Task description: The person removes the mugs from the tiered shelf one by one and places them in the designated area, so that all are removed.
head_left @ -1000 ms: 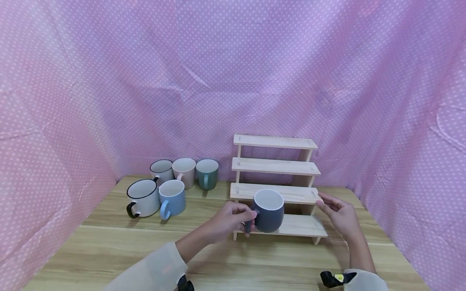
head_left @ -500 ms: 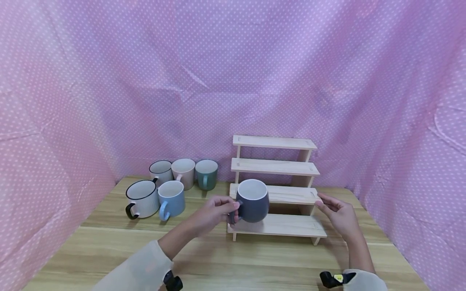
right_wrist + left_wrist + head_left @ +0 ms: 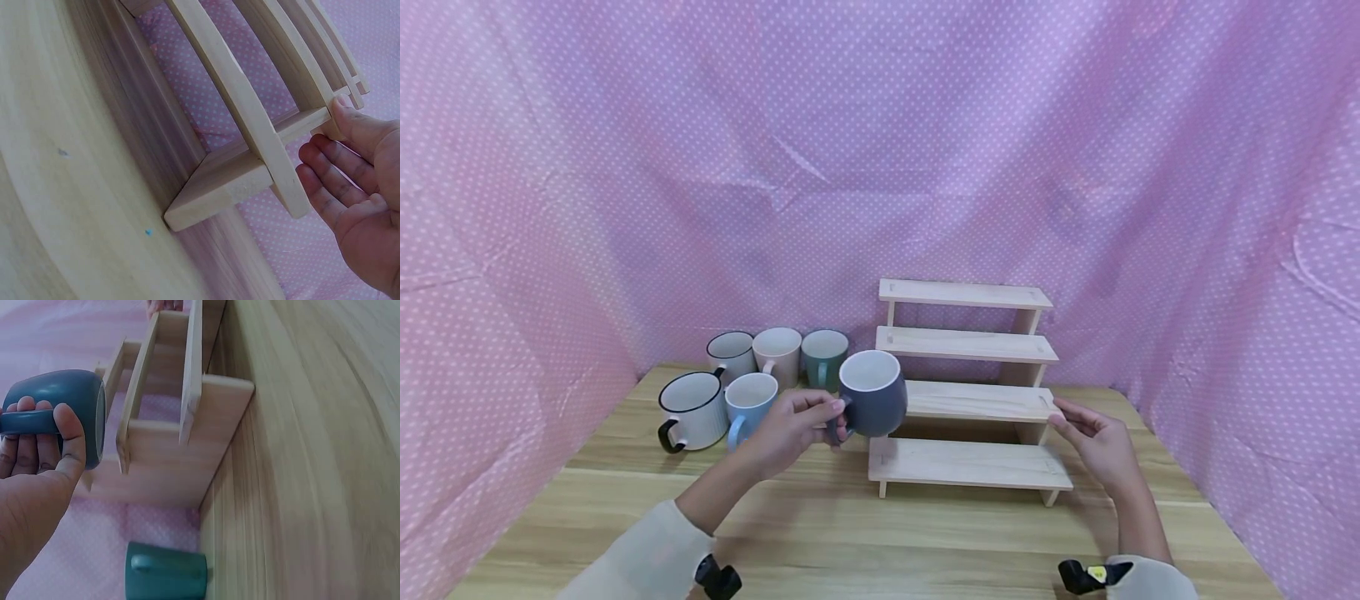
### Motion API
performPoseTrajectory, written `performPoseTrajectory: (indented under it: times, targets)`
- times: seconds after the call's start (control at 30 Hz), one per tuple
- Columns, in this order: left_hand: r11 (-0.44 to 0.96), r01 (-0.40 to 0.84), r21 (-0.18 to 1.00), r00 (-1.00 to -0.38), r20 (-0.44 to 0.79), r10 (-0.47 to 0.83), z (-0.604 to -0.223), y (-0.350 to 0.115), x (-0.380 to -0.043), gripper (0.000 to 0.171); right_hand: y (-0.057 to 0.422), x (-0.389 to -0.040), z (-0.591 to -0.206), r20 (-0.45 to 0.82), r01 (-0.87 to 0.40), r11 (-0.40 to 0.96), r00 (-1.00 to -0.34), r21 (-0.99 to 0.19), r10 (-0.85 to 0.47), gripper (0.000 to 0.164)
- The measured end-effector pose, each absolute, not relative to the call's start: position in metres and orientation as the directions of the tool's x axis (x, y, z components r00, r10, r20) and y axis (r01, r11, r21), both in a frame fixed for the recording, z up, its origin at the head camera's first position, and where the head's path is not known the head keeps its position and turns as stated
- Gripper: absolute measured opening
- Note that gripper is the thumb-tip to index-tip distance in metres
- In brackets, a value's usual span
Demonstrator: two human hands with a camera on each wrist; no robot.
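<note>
My left hand (image 3: 793, 429) grips the handle of a dark grey-blue mug (image 3: 880, 408) with a white inside. The mug is upright and raised in front of the left end of a light wooden step rack (image 3: 970, 462). In the left wrist view, the fingers wrap round the handle of the mug (image 3: 69, 387), the thumb lying along it. At the rack's right side, my right hand (image 3: 1097, 450) pinches the end of the second shelf from the bottom. The right wrist view has the thumb on that shelf's edge, the other fingers bent below it.
On the left of the wooden table (image 3: 925, 542) stand a light blue mug (image 3: 752, 404), a pink mug (image 3: 784, 362), a green mug (image 3: 824, 354) and two white mugs with black rims, the nearer white mug (image 3: 700, 421) in front. Pink dotted cloth (image 3: 880, 167) hangs behind.
My left hand has carried the dark mug leftward and slightly up, from in front of the rack's middle to its left end. The right hand has stayed on the shelf end.
</note>
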State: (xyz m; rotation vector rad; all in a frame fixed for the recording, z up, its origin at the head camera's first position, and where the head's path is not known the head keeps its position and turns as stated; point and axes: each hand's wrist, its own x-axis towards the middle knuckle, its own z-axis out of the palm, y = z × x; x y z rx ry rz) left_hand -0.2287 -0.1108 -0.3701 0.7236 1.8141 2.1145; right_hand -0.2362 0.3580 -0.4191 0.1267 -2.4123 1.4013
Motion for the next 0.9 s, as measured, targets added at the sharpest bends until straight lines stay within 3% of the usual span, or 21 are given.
performPoseTrajectory:
  times: [0.4, 0.57, 0.9]
  targets:
    - [-0.152, 0.145, 0.978, -0.887, 0.197, 0.418, -0.382, -0.145, -0.230, 0.024, 0.358, -0.236, -0.419, 0.343, -0.253, 0.504, -0.935, -0.825, 0.092, 0.049]
    - [-0.109, 0.109, 0.988, -0.921, 0.142, 0.362, -0.391, -0.151, -0.231, 0.030, 0.358, -0.236, -0.420, 0.347, -0.257, 0.501, -0.933, -0.827, 0.094, 0.048]
    - [-0.043, 0.010, 0.999, -0.985, 0.017, 0.172, -0.416, -0.149, -0.239, 0.027, 0.360, -0.238, -0.422, 0.345, -0.260, 0.491, -0.935, -0.831, 0.088, 0.048]
